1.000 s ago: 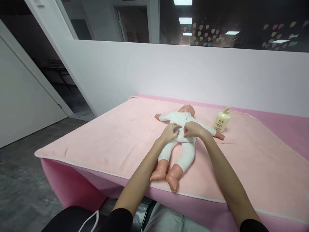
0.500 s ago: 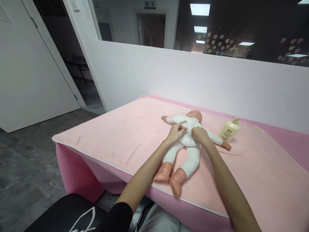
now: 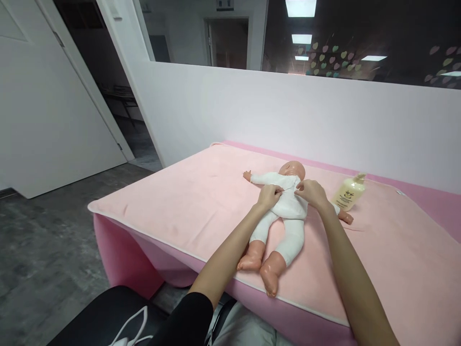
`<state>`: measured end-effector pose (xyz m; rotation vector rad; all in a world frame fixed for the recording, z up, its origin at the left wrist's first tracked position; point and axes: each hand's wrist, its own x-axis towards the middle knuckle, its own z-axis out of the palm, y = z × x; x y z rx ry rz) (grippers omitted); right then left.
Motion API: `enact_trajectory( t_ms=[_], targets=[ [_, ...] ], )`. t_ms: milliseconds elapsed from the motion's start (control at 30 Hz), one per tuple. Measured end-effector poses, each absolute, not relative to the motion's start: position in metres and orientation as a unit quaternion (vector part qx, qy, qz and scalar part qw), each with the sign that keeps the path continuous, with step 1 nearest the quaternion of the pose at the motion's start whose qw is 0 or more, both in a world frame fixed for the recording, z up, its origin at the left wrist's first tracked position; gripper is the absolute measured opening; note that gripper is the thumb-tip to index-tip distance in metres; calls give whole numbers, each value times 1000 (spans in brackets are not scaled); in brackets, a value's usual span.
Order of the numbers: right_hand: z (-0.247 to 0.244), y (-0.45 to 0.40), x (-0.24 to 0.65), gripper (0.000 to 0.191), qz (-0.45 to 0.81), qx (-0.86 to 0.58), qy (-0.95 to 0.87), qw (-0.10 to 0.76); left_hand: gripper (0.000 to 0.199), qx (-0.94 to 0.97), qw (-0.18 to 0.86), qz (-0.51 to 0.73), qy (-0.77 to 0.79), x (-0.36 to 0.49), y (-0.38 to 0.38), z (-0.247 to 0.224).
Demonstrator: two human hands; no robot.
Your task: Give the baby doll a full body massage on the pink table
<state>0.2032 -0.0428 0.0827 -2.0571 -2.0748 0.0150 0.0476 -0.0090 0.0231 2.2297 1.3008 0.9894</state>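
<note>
A baby doll (image 3: 292, 245) in white clothes lies on its back on the pink covered table, head away from me, bare feet at the near edge. My left hand (image 3: 271, 196) is at the left side of its chest, fingers bent together on the white top (image 3: 290, 207). On the other side of the chest, my right hand (image 3: 311, 192) has its thumb and fingertips pinched at the top's front. Whatever cloth lies between the fingertips is too small to make out.
A yellow pump bottle (image 3: 348, 193) leans beside the doll's arm on the right. The pink blanket (image 3: 173, 192) covers the table up to a white wall (image 3: 288, 115). A black chair (image 3: 111, 317) with a white cord stands at the lower left, near an open door (image 3: 57, 110).
My right hand has gone from a fist lower on the chest to a pinch slightly higher up. My left fingers, earlier spread, have drawn together. The view has shifted slightly.
</note>
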Motion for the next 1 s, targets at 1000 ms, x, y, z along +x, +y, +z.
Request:
enact_trajectory(
  t_ms=[1000],
  targets=[
    [33,-22,200,31,-62,-745,-643,167,28,782,215,385,440,49,-1,20]
  ],
)
